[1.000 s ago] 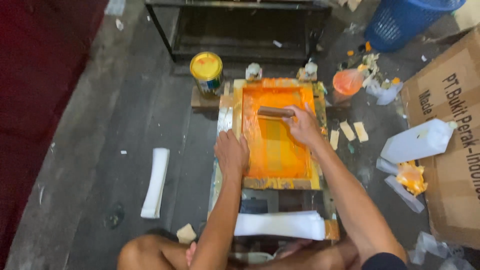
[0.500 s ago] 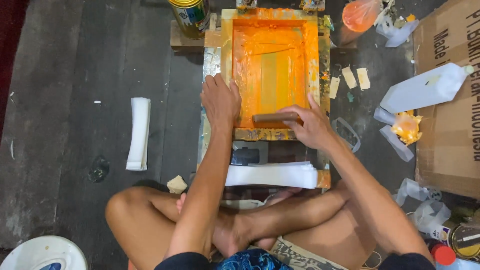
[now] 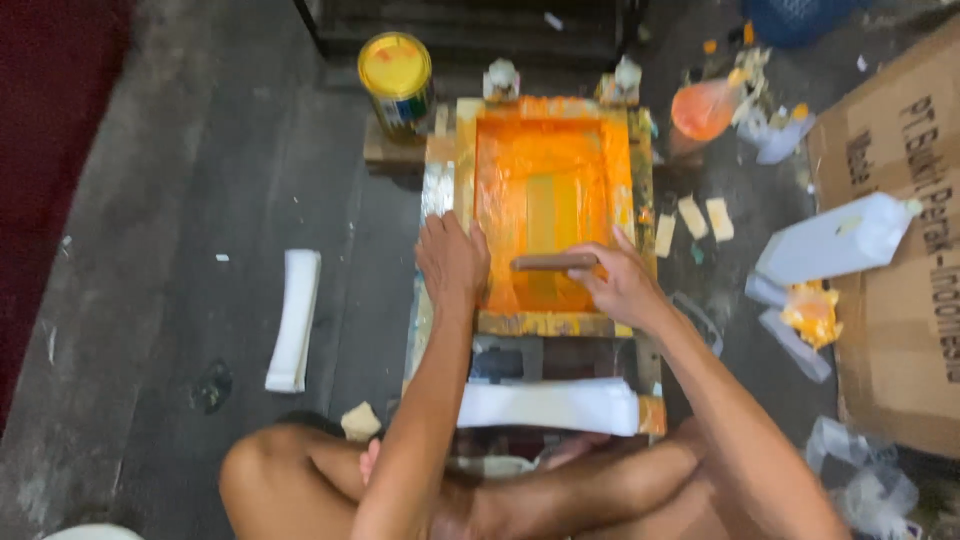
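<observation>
Orange ink already coats the screen frame [image 3: 548, 210] on the floor; my right hand [image 3: 622, 285] clamps the squeegee [image 3: 553, 262] near its lower edge, left hand [image 3: 452, 258] pressed flat on the rim, so this pass looks nearly finished.

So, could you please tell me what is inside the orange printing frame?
Inside the orange printing frame lies wet orange ink, with a paler stripe down the mesh. The right hand holds a brown squeegee there. Whatever sits beneath the mesh is covered.
</observation>
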